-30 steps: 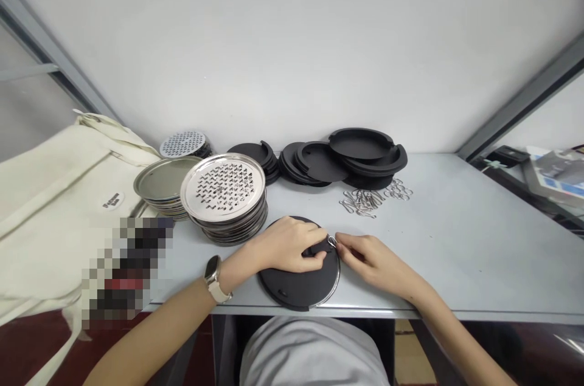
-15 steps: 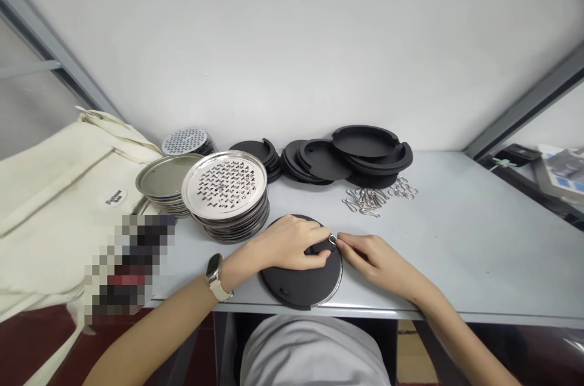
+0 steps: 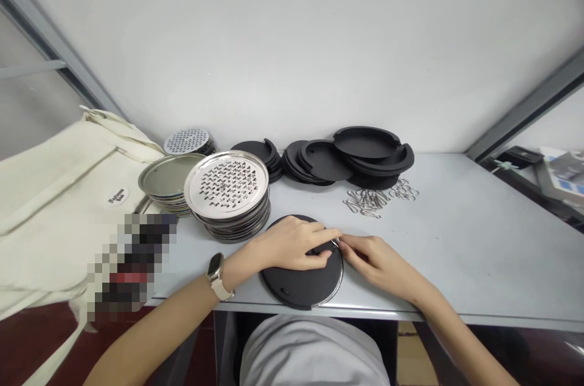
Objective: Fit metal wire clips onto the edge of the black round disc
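A round black disc with a metal rim (image 3: 303,282) lies flat at the front edge of the grey table (image 3: 479,252). My left hand (image 3: 292,243) rests on the disc, fingers curled and pressing its black tab at the right rim. My right hand (image 3: 371,258) comes in from the right, fingertips pinched on a small metal ring (image 3: 335,242) at that tab. The two hands touch at the ring. A watch sits on my left wrist.
A stack of perforated metal discs (image 3: 227,188) stands left of the hands, plain metal plates (image 3: 166,182) beyond it. Black rubber lids (image 3: 360,152) pile along the wall. Loose metal clips (image 3: 371,199) lie behind my right hand. A cream cloth bag (image 3: 55,191) fills the left.
My left index finger has stretched right over the tab toward the ring. Both hands stay in place on the disc.
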### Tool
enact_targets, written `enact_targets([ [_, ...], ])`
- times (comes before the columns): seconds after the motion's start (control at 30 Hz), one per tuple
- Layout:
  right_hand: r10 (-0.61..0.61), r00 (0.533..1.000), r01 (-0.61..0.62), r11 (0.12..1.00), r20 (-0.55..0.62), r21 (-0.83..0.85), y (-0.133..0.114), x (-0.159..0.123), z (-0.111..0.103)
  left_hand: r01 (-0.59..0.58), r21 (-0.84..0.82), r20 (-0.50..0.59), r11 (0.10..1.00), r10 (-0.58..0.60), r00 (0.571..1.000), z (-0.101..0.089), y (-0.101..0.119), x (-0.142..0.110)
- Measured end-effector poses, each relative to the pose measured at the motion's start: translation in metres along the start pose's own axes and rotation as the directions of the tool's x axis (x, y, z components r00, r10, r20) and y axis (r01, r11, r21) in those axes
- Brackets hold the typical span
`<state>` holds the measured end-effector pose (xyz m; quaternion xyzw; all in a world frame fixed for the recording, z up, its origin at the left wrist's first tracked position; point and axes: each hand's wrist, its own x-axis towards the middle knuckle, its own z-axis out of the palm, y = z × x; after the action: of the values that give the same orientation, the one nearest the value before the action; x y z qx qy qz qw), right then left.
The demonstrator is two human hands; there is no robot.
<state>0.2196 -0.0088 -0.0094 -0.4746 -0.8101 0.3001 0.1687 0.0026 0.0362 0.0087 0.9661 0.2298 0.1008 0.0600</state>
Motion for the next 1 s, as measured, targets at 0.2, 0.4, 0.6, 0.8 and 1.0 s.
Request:
enact_targets([
  [0.2,-0.024,1.000,0.024,1.000,-0.007,0.006,-0.0017,-0.0008,-0.0021,0.009,0.003,-0.001,1.000,-0.009,1.000,-0.0001,0.0000,0.0005],
  [0.4,-0.030,1.000,0.030,0.999,-0.008,0.039,-0.0031,-0.0011,-0.0034,0.015,-0.009,-0.003,1.000,-0.015,1.000,0.0001,0.0005,0.0013],
  [0.6,-0.015,1.000,0.015,1.000,0.000,0.017,-0.0016,-0.0004,-0.0025,0.022,-0.032,-0.008,0.999,-0.023,1.000,0.0015,-0.0002,0.0011],
  [0.8,-0.025,1.000,0.025,1.000,-0.001,0.009,-0.0008,-0.0002,-0.0016,0.027,-0.038,-0.016,0.999,-0.028,0.999,0.0029,-0.0010,0.0011],
  [1.0,-0.025,1.000,0.025,1.000,0.000,0.018,0.0002,-0.0011,-0.0018,0.030,-0.042,-0.013,0.999,-0.030,0.999,0.0014,-0.0002,0.0008],
])
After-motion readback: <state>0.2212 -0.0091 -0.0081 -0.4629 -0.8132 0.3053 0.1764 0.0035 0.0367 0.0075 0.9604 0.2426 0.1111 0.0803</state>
